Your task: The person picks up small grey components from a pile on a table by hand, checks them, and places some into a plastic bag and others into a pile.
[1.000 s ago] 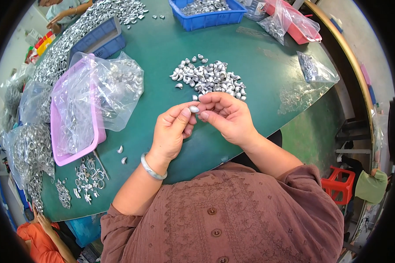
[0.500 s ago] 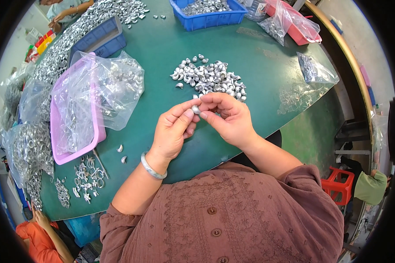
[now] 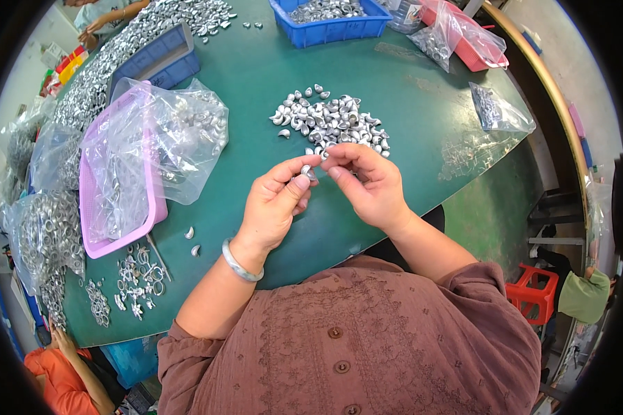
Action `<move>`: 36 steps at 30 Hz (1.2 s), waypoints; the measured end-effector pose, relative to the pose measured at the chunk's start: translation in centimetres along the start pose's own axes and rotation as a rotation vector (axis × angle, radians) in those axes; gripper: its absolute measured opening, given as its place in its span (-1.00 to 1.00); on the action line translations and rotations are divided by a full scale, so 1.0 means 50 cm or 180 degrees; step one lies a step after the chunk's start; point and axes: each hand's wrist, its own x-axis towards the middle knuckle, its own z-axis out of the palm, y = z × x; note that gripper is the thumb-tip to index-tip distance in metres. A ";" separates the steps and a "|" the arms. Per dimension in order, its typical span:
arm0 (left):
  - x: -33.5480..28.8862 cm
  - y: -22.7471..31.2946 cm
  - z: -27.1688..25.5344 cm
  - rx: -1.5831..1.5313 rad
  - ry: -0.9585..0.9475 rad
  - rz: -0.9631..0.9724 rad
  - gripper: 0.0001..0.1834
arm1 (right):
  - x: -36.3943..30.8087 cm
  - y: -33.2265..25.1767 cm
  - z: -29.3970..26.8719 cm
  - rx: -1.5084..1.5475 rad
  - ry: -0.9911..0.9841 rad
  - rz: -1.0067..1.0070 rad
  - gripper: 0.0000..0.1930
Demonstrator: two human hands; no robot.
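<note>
Between the thumb and fingers of my left hand [image 3: 273, 200] is a small curved silver metal piece [image 3: 309, 172], shaped like a crescent shell. My right hand [image 3: 374, 187] is just to the right, its fingers bent and the thumb a little apart from them. Its fingertips are by the near edge of a loose pile of similar curved metal pieces [image 3: 336, 119] on the green table [image 3: 256, 83]. Whether those fingertips touch a piece there is hard to make out. Two more crescent pieces [image 3: 190, 233] lie left of my left forearm.
Left stands a pink basket [image 3: 152, 200] under a clear bag of metal parts [image 3: 194, 131]. Blue bins [image 3: 339, 31], a red tray [image 3: 474, 55] and a small bag [image 3: 495, 111] lie farther out. Ring-like parts [image 3: 142, 280] are near left. A co-worker's orange sleeve [image 3: 59, 380] shows lower left.
My right hand has drawn slightly right, off the piece, and its fingers have parted. My left hand keeps the piece in nearly the same place.
</note>
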 end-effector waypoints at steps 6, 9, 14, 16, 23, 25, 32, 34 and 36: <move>0.013 0.011 -0.020 -0.1232 0.0468 -0.0248 -0.78 | 0.034 0.019 -0.028 -0.1838 -0.0013 -0.0650 -0.81; 0.016 0.015 -0.028 -0.1431 0.0857 -0.0229 -0.80 | 0.050 0.021 -0.027 -0.2529 -0.0424 -0.0821 -0.82; 0.018 0.011 -0.030 -0.1458 0.1106 -0.0397 -0.80 | 0.077 0.033 -0.007 -0.3082 -0.0854 -0.0972 -0.85; 0.021 0.015 -0.019 -0.1307 0.1223 -0.0413 -0.82 | 0.088 0.039 -0.007 -0.3228 -0.0974 -0.1055 -0.85; 0.018 0.010 -0.027 -0.0879 0.1215 -0.0494 -0.86 | 0.100 0.046 0.003 -0.3184 -0.1305 -0.1106 -0.86; 0.018 0.012 -0.020 -0.0707 0.1218 -0.0575 -0.85 | 0.098 0.041 0.001 -0.2840 -0.1233 -0.1160 -0.90; 0.005 0.011 -0.005 -0.0380 0.0764 -0.0526 -0.87 | 0.067 -0.016 0.005 -0.1223 -0.1055 -0.0198 -0.91; 0.005 0.007 -0.007 -0.0384 0.0712 -0.0506 -0.87 | 0.056 -0.015 0.005 -0.0950 -0.1009 0.0010 -0.89; 0.005 0.006 -0.010 -0.0386 0.0665 -0.0491 -0.87 | 0.048 -0.012 0.004 -0.0671 -0.0963 0.0220 -0.88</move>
